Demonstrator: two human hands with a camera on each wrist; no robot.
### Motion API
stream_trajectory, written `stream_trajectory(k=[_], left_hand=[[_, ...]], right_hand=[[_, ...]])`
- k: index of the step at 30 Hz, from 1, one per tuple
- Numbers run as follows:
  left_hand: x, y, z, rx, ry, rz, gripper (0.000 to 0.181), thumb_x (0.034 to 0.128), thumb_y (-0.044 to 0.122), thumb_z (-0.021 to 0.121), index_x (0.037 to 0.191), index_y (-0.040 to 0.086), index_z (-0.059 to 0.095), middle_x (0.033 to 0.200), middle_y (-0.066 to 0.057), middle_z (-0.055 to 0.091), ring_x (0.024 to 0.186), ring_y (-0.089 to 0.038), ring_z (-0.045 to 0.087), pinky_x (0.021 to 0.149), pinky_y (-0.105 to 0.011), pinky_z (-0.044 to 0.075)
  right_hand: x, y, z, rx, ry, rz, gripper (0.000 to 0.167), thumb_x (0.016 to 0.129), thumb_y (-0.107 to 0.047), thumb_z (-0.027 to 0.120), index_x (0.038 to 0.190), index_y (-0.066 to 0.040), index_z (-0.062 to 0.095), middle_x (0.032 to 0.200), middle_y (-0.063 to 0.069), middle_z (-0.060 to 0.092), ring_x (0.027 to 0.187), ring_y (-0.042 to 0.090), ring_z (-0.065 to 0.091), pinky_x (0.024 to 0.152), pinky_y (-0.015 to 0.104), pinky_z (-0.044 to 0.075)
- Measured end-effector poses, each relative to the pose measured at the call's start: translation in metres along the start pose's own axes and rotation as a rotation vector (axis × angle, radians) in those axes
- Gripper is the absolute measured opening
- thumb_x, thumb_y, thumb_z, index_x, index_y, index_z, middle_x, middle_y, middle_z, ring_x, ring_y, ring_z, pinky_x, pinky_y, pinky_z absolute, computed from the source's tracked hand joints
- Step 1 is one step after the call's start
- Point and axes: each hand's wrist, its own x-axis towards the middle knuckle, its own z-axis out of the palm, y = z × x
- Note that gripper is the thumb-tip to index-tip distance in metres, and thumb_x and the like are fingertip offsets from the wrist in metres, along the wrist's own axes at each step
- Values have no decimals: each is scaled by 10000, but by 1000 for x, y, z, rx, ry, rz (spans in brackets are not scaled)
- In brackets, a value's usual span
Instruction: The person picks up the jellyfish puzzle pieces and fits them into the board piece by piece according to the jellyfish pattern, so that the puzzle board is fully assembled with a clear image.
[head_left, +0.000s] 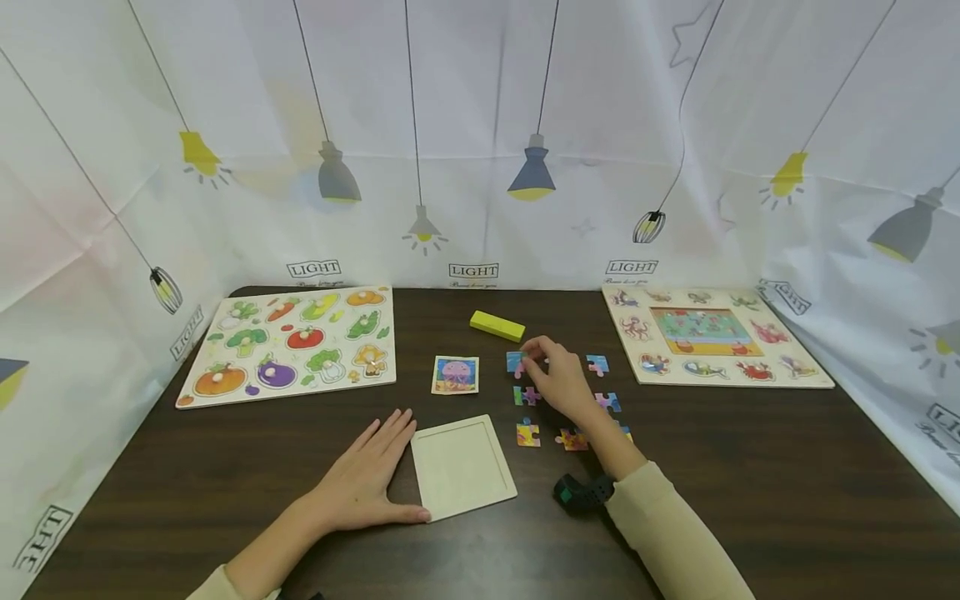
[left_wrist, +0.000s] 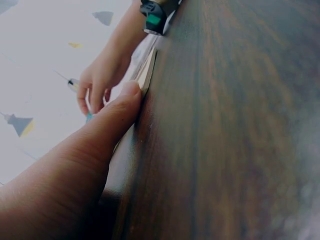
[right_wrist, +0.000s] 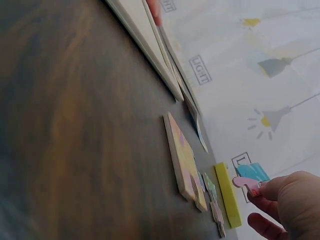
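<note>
My left hand (head_left: 366, 483) lies spread on the table, its thumb and fingertips at the left edge of a square wooden frame board (head_left: 462, 468). In the left wrist view the thumb (left_wrist: 131, 89) touches the board's edge. Between thumb and fingers, my right hand (head_left: 558, 379) pinches a blue and pink puzzle piece (right_wrist: 252, 172), raised off the table in the right wrist view. Around and under that hand lie other loose pieces, among them a green and purple one (head_left: 527, 396), a yellow one (head_left: 528, 433) and a blue one (head_left: 597, 364). The hand hides some pieces.
A square picture card (head_left: 455, 375) with a pink jellyfish lies behind the board. Farther back is a yellow block (head_left: 497, 326). A vegetable puzzle board (head_left: 292, 346) lies at the back left, a sea-animal board (head_left: 716, 337) at the back right. A printed curtain (head_left: 480, 167) surrounds the table.
</note>
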Motion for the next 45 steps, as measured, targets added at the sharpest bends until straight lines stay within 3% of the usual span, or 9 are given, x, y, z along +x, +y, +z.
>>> stream_trajectory(k=[13,20,28,38,45], left_hand=[[0,1,0,24,4,-8,1135,683,829,413,1450,16,214,1511,-119,169,1383,-223,127,1088,-406,114],[-2,0,2,33,15,-10,1120,696,816,421,1448,12,217,1507,-126,177,1382,-236,132,1085,-424,122],[-3,-1,5,54,45,3,1084,721,797,418,1447,15,226,1503,-122,196,1378,-225,154,1080,-424,144],[0,0,3,40,-9,-22,986,790,755,360,1464,55,189,1518,-83,154,1387,-173,93,1091,-405,94],[-1,0,2,8,-3,-11,972,787,747,386,1464,73,206,1516,-49,174,1385,-172,107,1087,-433,83]], right_hand=[[-17,-29,15,104,-91,-14,116,871,-100,622,985,-106,604,770,-49,602,682,119,540,547,276,417],[-27,-49,26,169,-153,-35,112,851,-80,644,956,-107,614,744,-73,598,666,90,541,585,248,444],[-38,-67,38,248,-252,2,89,840,-49,643,924,-68,623,731,-33,586,598,96,512,509,222,438],[-45,-78,45,412,-365,87,98,855,-58,614,943,-27,642,663,3,619,460,136,568,393,262,444],[-48,-88,51,364,-359,89,99,838,-69,636,923,-33,673,637,-33,616,408,105,527,367,219,394]])
